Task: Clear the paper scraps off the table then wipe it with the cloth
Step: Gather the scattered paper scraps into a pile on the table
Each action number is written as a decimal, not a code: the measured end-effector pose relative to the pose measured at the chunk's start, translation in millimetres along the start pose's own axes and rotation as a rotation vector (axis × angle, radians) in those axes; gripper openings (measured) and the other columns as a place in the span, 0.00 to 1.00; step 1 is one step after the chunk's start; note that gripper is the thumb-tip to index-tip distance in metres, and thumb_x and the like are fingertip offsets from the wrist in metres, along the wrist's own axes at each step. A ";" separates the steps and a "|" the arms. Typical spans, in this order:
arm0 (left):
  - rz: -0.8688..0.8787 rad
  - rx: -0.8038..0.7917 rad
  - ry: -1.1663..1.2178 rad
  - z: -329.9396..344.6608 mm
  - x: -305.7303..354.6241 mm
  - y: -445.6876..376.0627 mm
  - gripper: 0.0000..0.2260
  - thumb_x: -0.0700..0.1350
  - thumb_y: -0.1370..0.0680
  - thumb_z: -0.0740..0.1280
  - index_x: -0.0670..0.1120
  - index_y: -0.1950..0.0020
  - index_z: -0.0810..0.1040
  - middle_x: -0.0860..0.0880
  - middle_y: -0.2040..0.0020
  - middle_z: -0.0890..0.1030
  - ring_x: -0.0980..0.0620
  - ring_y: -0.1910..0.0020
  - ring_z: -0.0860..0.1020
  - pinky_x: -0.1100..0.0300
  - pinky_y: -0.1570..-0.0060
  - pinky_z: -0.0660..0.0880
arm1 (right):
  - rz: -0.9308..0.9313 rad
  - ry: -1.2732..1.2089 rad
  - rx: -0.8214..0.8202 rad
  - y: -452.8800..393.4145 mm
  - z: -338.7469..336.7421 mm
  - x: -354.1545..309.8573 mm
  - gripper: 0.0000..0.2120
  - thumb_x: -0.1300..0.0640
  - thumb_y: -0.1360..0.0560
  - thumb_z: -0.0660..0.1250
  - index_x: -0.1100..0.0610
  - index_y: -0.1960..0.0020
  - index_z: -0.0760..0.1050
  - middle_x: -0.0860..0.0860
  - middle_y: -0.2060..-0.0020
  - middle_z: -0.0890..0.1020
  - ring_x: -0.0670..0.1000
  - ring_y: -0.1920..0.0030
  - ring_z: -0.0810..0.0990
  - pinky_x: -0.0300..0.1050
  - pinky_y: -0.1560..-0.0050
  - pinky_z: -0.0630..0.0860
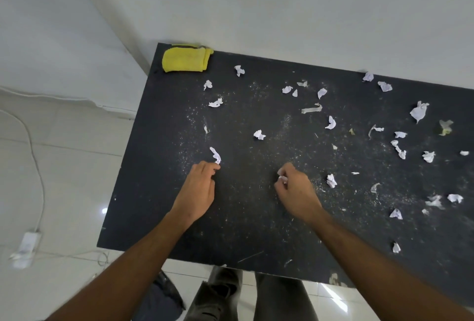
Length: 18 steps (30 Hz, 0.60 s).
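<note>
Left hand pinches a scrap at centre; right hand fingers are curled on gathered paper. Pick the nearest scraps first, hold loosely; the cloth waits upper left on the tabletop

The worktop has a dark, matt surface, dusted with pale specks and marked by fine scratches near its front edge. The paper scraps strewn over it are white, thin and crumpled, with torn edges. At the far left corner lies the cloth, a yellow, folded piece with a soft, napped, towel-like texture. The floor is of pale glossy tiles that mirror the light. The wall behind looks smooth, matt and white.
</note>
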<state>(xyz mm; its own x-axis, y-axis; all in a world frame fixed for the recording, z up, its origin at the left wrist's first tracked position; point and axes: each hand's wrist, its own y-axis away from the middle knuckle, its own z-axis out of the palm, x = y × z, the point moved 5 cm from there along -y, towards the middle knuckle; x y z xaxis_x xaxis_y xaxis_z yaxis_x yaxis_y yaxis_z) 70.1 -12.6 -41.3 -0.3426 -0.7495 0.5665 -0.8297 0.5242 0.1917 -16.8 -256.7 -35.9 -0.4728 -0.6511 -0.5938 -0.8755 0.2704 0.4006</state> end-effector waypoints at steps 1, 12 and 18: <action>-0.029 0.017 0.013 -4.8 1.5 -6.1 0.14 0.30 0.21 0.60 0.41 0.39 0.77 0.47 0.49 0.77 0.48 0.50 0.74 0.51 0.49 0.76 | -0.024 -0.011 0.001 -3.2 -0.3 -6.9 0.05 0.60 0.19 0.59 0.55 0.44 0.71 0.47 0.64 0.77 0.46 0.68 0.74 0.43 0.67 0.69; -0.100 0.114 -0.242 16.0 -17.2 -51.4 0.17 0.59 0.18 0.60 0.46 0.42 0.74 0.49 0.48 0.73 0.51 0.53 0.72 0.54 0.49 0.74 | -0.224 0.133 0.073 -106.9 -9.8 -32.6 0.17 0.44 0.17 0.58 0.53 0.33 0.68 0.51 0.42 0.77 0.52 0.45 0.77 0.52 0.48 0.77; -0.166 0.190 -0.107 10.4 -16.6 -55.6 0.10 0.49 0.16 0.59 0.45 0.52 0.72 0.50 0.54 0.72 0.51 0.59 0.70 0.55 0.55 0.72 | -0.378 0.441 0.013 -132.0 5.4 -46.1 0.12 0.49 0.16 0.57 0.55 0.41 0.72 0.54 0.49 0.79 0.56 0.52 0.80 0.52 0.55 0.78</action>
<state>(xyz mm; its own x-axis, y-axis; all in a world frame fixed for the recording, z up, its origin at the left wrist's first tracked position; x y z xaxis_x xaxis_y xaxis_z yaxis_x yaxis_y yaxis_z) 117.4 -33.5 -69.7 -0.2309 -0.8625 0.4502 -0.9428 0.3127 0.1154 119.9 -258.6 -65.2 -0.0431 -0.9372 -0.3462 -0.9778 -0.0316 0.2071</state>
